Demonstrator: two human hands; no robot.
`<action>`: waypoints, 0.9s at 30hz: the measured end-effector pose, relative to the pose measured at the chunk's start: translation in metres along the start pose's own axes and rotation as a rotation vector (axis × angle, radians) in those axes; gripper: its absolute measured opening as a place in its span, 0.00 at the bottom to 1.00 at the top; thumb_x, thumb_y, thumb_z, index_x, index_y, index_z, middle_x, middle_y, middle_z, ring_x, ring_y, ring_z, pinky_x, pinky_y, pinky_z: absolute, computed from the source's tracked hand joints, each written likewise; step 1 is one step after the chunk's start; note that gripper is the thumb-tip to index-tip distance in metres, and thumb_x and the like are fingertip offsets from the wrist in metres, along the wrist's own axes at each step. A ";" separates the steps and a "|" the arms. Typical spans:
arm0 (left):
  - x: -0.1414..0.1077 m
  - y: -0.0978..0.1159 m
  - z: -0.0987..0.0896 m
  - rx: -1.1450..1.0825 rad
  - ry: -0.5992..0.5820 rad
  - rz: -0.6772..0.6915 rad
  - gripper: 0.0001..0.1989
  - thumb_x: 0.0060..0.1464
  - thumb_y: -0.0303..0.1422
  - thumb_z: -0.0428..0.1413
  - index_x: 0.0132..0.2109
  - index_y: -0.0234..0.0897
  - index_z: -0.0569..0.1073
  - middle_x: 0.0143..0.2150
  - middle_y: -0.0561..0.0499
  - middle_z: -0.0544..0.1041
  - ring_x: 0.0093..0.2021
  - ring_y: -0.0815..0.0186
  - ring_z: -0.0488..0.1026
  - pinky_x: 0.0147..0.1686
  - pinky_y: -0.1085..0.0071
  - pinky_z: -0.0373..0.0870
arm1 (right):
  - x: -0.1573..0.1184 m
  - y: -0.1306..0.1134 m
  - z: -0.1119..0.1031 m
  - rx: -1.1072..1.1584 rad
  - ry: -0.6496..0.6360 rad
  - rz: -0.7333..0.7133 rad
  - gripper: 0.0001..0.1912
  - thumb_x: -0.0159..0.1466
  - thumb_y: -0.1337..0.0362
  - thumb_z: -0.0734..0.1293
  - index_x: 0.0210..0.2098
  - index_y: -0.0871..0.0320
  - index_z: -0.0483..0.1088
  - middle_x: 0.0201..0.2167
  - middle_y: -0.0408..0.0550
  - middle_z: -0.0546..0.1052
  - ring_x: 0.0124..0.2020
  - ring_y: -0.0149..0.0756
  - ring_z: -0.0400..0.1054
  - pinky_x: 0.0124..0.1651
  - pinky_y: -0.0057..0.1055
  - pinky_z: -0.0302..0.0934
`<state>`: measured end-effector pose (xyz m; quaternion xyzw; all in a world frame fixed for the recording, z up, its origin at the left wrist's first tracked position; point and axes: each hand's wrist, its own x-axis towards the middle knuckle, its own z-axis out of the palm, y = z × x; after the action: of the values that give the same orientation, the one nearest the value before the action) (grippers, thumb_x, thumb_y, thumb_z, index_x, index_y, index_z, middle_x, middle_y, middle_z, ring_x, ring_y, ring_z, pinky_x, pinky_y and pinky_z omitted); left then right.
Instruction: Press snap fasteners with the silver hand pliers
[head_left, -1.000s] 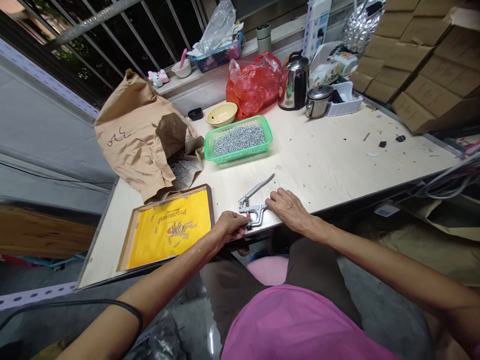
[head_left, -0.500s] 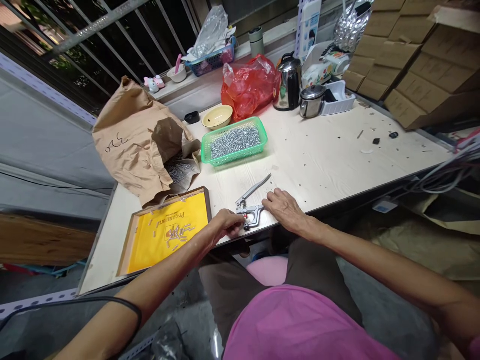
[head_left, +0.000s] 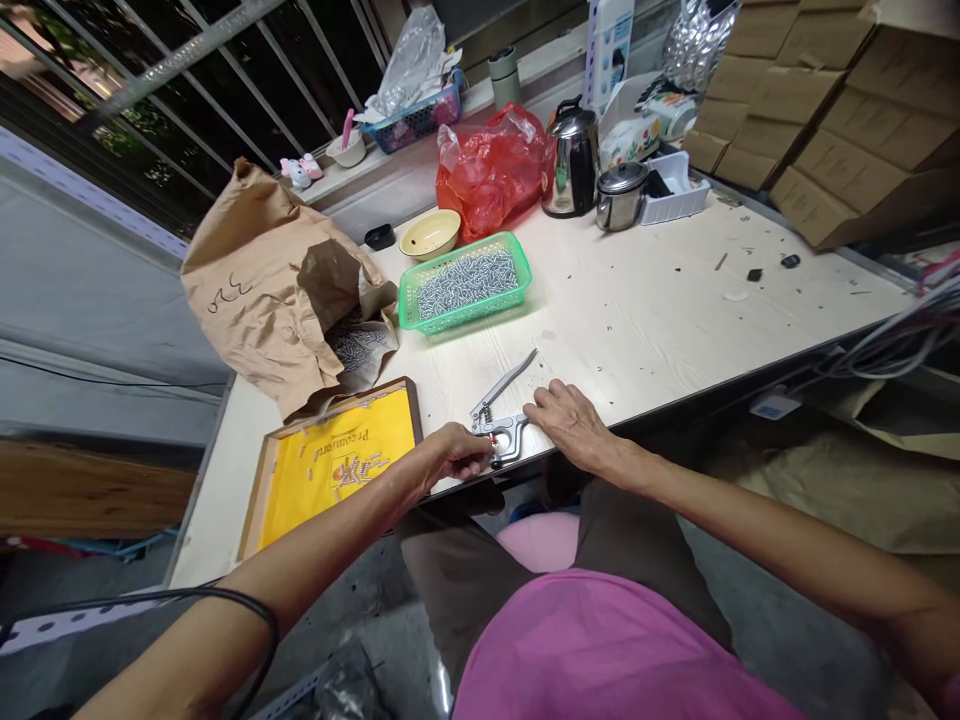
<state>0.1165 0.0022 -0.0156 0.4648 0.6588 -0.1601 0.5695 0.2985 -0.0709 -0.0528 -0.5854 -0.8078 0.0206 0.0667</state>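
Observation:
Grey metal snap pliers (head_left: 513, 424) lie near the table's front edge, their handles spread apart and a coil spring between them. My right hand (head_left: 568, 420) is closed on the end of the lower handle. At the jaws, beside a small red part, my left hand (head_left: 461, 452) has its fingers pinched together; whatever is in them is too small and hidden to make out. To the left, a shallow tray (head_left: 260, 492) with a yellow lining holds several small, thin metal pieces. A green basket (head_left: 465, 322) full of small silvery metal pieces stands behind the pliers.
A torn brown paper bag (head_left: 259, 300) spills more metal pieces at the left. Along the back stand a cream bowl (head_left: 430, 236), a red plastic bag (head_left: 491, 175), a kettle (head_left: 571, 165) and a steel pot (head_left: 621, 200). Cardboard boxes (head_left: 832, 150) are stacked at the right.
My left hand has shifted slightly at the pliers' jaws. My right hand stays on the handle. The whole view has moved a little.

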 end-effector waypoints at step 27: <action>-0.001 -0.006 0.001 -0.075 0.000 -0.046 0.15 0.43 0.35 0.63 0.20 0.32 0.66 0.11 0.56 0.64 0.12 0.78 0.57 0.14 0.80 0.48 | 0.067 0.053 -0.013 0.159 -0.151 -0.344 0.38 0.52 0.38 0.67 0.48 0.63 0.68 0.45 0.57 0.70 0.43 0.44 0.61 0.47 0.38 0.53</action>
<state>0.1120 -0.0019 -0.0174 0.4279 0.6748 -0.1482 0.5828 0.3296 0.0084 -0.0401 -0.4285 -0.8944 0.1164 0.0545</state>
